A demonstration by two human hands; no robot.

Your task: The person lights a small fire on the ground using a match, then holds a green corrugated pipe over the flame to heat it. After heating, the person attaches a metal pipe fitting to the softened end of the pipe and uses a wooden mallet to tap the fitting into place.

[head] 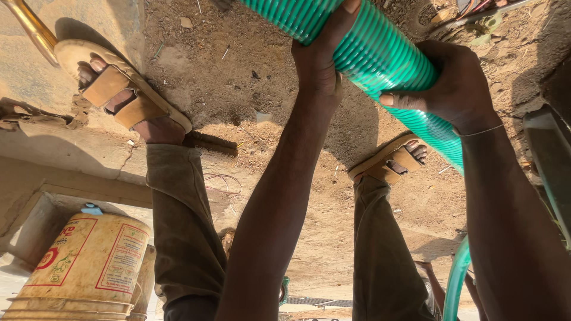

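Green ribbed hose (380, 53) runs slantwise across the top of the view, held above dry sandy ground (238, 77) between two sandalled feet. The left hand (321, 59) wraps it from below, its grip closed with the thumb reaching up over the ribs. The right hand (455, 83) clasps it just beside, grip closed over the top, a thin bangle (483, 131) on the wrist. As I judge it, handling this stiff, springy pipe well means keeping both hands near each other, with fingers seated in the grooves so it cannot slip. The arms should take the weight evenly so the pipe does not kink between the hands. Much is cut off. The hose leaves the frame at the top and passes behind the right forearm lower down, so neither end shows. The fingers of both hands are mostly hidden behind the pipe. A yellow bucket (89, 261) stands beside a concrete step (71, 160) at lower left, only partly in view. A thinner green tube (455, 285) curves near the bottom right, its course unclear, and the dark object (550, 160) at the right edge is too cropped to name.
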